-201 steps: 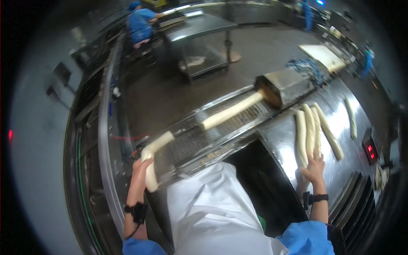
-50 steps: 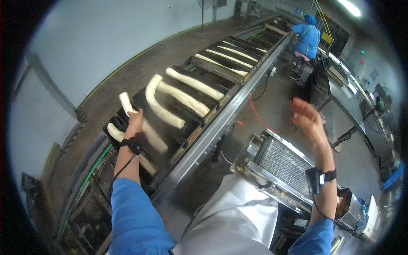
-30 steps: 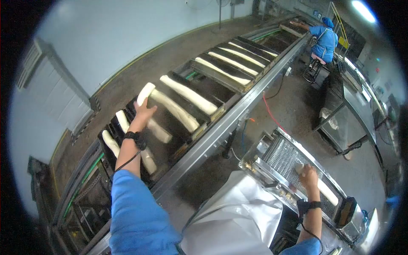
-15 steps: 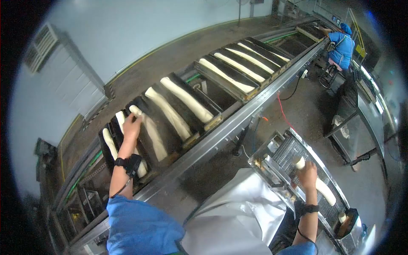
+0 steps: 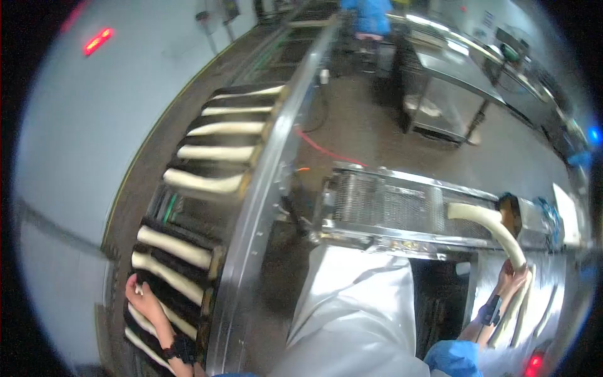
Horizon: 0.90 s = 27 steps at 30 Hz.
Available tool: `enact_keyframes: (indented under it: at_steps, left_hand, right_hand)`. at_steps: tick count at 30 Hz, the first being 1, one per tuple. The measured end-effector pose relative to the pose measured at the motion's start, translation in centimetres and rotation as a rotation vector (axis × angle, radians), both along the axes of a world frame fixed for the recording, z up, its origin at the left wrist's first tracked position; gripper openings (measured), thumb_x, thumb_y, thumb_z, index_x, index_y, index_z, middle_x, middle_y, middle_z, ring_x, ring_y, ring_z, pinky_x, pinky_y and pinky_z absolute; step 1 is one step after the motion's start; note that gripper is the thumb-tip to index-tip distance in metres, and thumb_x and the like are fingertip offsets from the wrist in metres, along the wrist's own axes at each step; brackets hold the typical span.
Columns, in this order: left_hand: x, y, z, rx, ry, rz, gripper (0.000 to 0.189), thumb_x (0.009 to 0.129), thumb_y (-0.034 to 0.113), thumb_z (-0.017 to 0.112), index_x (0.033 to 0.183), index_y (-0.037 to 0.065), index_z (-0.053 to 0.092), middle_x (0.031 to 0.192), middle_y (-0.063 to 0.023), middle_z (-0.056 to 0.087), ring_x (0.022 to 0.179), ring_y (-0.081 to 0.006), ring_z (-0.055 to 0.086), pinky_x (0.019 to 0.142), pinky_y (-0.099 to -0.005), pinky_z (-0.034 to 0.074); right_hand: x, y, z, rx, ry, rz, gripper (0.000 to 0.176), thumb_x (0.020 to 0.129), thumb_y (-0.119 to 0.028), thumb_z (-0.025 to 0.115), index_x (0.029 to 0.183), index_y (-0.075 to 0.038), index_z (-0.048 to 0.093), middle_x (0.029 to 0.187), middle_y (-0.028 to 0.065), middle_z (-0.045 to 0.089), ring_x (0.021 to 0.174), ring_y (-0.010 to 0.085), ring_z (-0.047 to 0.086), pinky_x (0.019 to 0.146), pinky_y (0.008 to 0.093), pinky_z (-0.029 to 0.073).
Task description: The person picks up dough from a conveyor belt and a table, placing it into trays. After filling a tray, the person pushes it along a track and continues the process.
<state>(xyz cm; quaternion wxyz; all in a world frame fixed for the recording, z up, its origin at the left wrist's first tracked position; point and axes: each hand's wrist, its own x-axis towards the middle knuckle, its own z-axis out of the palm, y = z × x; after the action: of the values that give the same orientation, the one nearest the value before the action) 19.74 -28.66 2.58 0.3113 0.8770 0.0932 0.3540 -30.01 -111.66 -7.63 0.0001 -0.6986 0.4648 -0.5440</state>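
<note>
My left hand (image 5: 146,301) is at the far end of a dough strip (image 5: 179,322) in a dark pan, its fingers curled with a bit of white dough showing between them. On the right, my right hand (image 5: 512,279) grips the near end of a long, bent dough strip (image 5: 493,221). That strip's other end rests on a metal mesh belt (image 5: 389,204). Beneath my right hand, more dough strips (image 5: 520,311) lie on a shiny steel surface (image 5: 487,276).
Dark pans with several dough strips (image 5: 213,154) line a conveyor with a metal rail (image 5: 267,182). A person in blue (image 5: 367,19) stands at its far end. A steel table (image 5: 461,66) is behind the mesh belt, with a red cable (image 5: 326,151) on the floor.
The view has swung to the right. My right hand has moved from the mesh belt to the steel surface beyond its end, where it holds a dough strip. My left hand remains at the pans.
</note>
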Motion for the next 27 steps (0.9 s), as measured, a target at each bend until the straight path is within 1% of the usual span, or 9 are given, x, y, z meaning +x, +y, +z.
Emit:
enact_keyframes:
  at_steps: [3, 5, 7, 9, 12, 15, 19, 23, 27]
  left_hand:
    - [4.4, -8.7, -1.4, -0.171, 0.076, -0.442, 0.035, 0.079, -0.01, 0.056, 0.112, 0.001, 0.058, 0.116, -0.0092, 0.057, 0.109, -0.0221, 0.054, 0.099, -0.0346, 0.04]
    - [5.4, -17.0, -1.5, -0.053, 0.108, -0.65, 0.03, 0.078, -0.011, 0.056, 0.105, 0.0, 0.059, 0.111, -0.008, 0.058, 0.106, -0.022, 0.055, 0.097, -0.0349, 0.041]
    - [6.1, -24.0, -2.9, 0.013, 0.128, -0.853, 0.024, 0.076, -0.01, 0.056, 0.096, 0.002, 0.061, 0.108, -0.0121, 0.058, 0.105, -0.0276, 0.055, 0.097, -0.0379, 0.042]
    - [6.8, -29.0, -3.7, 0.289, 0.042, -1.126, 0.022, 0.076, -0.007, 0.057, 0.095, 0.002, 0.062, 0.11, -0.0148, 0.057, 0.11, -0.0333, 0.053, 0.098, -0.0421, 0.041]
    - [9.7, -33.1, -5.6, 0.678, 0.031, -1.351, 0.023, 0.075, -0.005, 0.057, 0.097, 0.003, 0.062, 0.115, -0.0159, 0.057, 0.116, -0.0368, 0.05, 0.1, -0.0459, 0.039]
    - [13.1, -33.8, -8.0, 0.701, 0.114, -1.22, 0.022, 0.073, -0.005, 0.057, 0.094, 0.0, 0.063, 0.115, -0.0192, 0.057, 0.117, -0.038, 0.049, 0.103, -0.0452, 0.037]
    - [14.5, -36.1, -7.0, 0.699, 0.165, -1.219, 0.015, 0.071, -0.005, 0.055, 0.085, -0.003, 0.062, 0.109, -0.0208, 0.059, 0.116, -0.0384, 0.05, 0.102, -0.0453, 0.038]
    - [13.9, -34.6, -9.1, 0.653, 0.063, -1.176, 0.01, 0.069, -0.004, 0.054, 0.077, -0.004, 0.06, 0.103, -0.0212, 0.06, 0.112, -0.039, 0.052, 0.1, -0.0459, 0.039]
    - [11.6, -35.0, -7.5, 0.648, 0.082, -1.123, 0.005, 0.073, -0.003, 0.055, 0.077, -0.004, 0.058, 0.099, -0.022, 0.06, 0.111, -0.0392, 0.051, 0.097, -0.0456, 0.04]
  right_hand:
    - [-6.5, 7.6, -2.5, 0.182, 0.253, -0.467, 0.041, 0.082, -0.031, 0.069, 0.104, 0.0, 0.056, 0.085, 0.0136, 0.061, 0.071, 0.0246, 0.064, 0.059, 0.0332, 0.054]
    - [-7.6, 12.8, -5.3, 0.36, 0.157, -0.521, 0.013, 0.09, -0.012, 0.062, 0.093, -0.002, 0.054, 0.078, 0.0082, 0.058, 0.064, 0.0158, 0.057, 0.052, 0.028, 0.049]
    - [-7.2, 16.7, -6.0, 0.29, -1.379, -0.061, 0.012, 0.093, -0.013, 0.057, 0.085, -0.006, 0.051, 0.073, 0.005, 0.054, 0.059, 0.014, 0.053, 0.05, 0.0283, 0.047]
    - [-10.4, 18.1, -7.7, 0.528, -1.241, -0.1, 0.021, 0.087, -0.019, 0.06, 0.07, -0.008, 0.052, 0.065, 0.0067, 0.054, 0.055, 0.0203, 0.054, 0.052, 0.0346, 0.048]
    - [-8.5, 19.5, -4.9, 0.54, -1.257, -0.141, 0.014, 0.088, -0.012, 0.053, 0.075, -0.006, 0.053, 0.065, 0.0075, 0.054, 0.055, 0.0206, 0.055, 0.048, 0.0335, 0.048]
    - [-6.4, 18.6, -2.2, 0.647, -1.253, -0.173, 0.006, 0.088, -0.006, 0.053, 0.091, -0.002, 0.055, 0.068, 0.0082, 0.057, 0.06, 0.0207, 0.058, 0.052, 0.0284, 0.05]
    - [-2.7, 10.3, -7.0, 0.639, -0.496, -0.454, 0.017, 0.078, -0.01, 0.061, 0.092, -0.001, 0.059, 0.075, 0.0142, 0.061, 0.065, 0.0234, 0.061, 0.061, 0.035, 0.051]
    - [13.3, 10.2, 1.3, 0.575, -0.019, 0.05, 0.036, 0.073, -0.012, 0.065, 0.108, -0.005, 0.06, 0.108, 0.0165, 0.06, 0.1, 0.0325, 0.059, 0.087, 0.0411, 0.049]
    - [25.8, 7.7, 1.6, 0.302, 0.285, 0.533, 0.04, 0.069, -0.005, 0.064, 0.109, -0.005, 0.062, 0.112, 0.0166, 0.059, 0.111, 0.034, 0.056, 0.1, 0.0462, 0.042]
